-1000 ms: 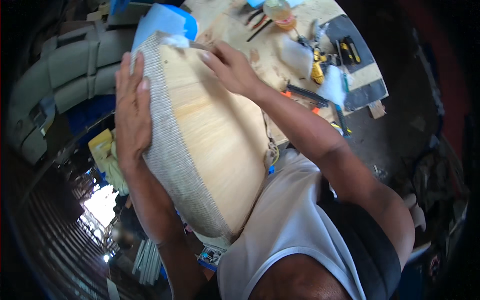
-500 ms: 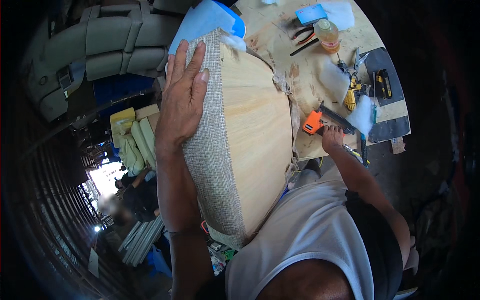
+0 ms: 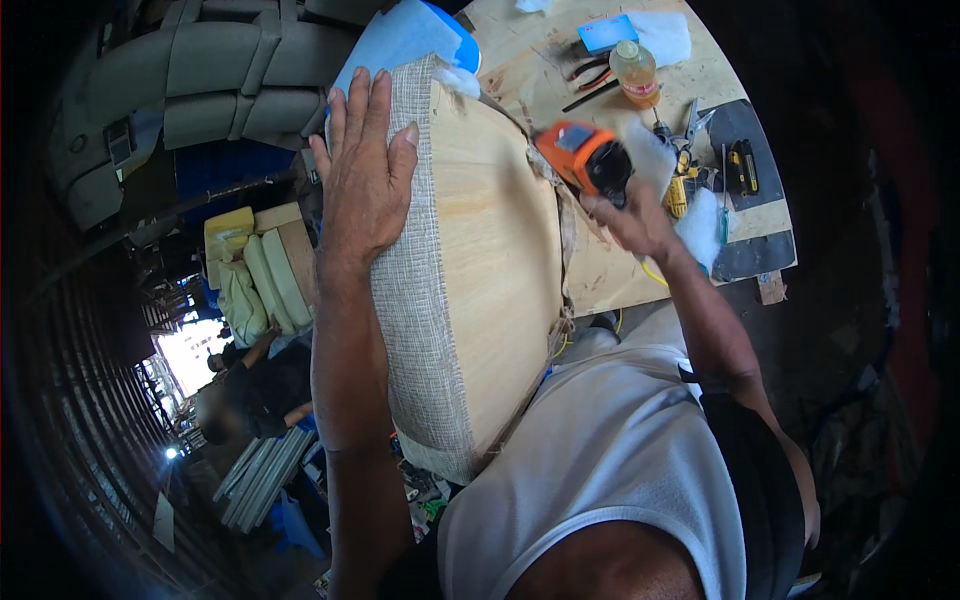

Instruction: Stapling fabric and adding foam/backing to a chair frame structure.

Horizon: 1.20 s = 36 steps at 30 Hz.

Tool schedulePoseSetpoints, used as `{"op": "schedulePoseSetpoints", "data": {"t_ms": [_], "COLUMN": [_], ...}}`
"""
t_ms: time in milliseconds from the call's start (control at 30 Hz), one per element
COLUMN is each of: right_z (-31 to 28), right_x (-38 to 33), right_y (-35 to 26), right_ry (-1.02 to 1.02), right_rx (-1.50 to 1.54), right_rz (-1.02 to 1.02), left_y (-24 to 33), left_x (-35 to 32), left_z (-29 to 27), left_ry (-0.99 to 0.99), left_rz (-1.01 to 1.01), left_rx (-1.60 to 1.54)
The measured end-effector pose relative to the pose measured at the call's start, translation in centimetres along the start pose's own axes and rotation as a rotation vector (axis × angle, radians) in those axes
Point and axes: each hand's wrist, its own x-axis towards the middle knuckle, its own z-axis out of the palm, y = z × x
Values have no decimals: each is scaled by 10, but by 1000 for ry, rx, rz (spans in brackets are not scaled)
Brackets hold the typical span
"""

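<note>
The person's left hand (image 3: 365, 185) lies flat on the fabric-covered side of a wooden panel (image 3: 490, 210), fingers a little apart, thumb near the edge where grey woven fabric (image 3: 415, 290) meets bare wood. The right hand (image 3: 640, 218) is closed around an orange and black staple gun (image 3: 578, 158), blurred, above the loose cloth (image 3: 565, 210) along the panel's right edge; I can't tell whether the tool touches it. The panel sits in front of the person, its near end by the white shirt (image 3: 590, 450), its right edge beside the worktop (image 3: 612, 285). On that worktop I see a bottle of amber liquid (image 3: 635, 78), a blue box (image 3: 607, 34), pliers (image 3: 590, 70), white padding (image 3: 652, 152) and a yellow drill (image 3: 682, 190). Grey cushions (image 3: 210, 75) stand beyond, at left.
</note>
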Motion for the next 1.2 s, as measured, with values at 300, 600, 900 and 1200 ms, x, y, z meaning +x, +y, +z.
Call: {"op": "schedulePoseSetpoints", "data": {"t_ms": [300,600,900,1200], "right_z": [-22,-19,-3,-7], "right_x": [22,45,59,38], "right_y": [-117,-113,-104,-111], "right_ry": [-55,-153,-219,-288], "right_rx": [232,289,268,254], "right_rz": [-392,-455,-377,-294], "left_y": [19,18,13,14], "left_x": [3,4,1,2], "left_z": [-9,-6,-5,-7], "left_ry": [-86,-57,-67,-77], "left_rz": [-32,-27,-40,-40], "left_rx": [79,26,-42,-61]}}
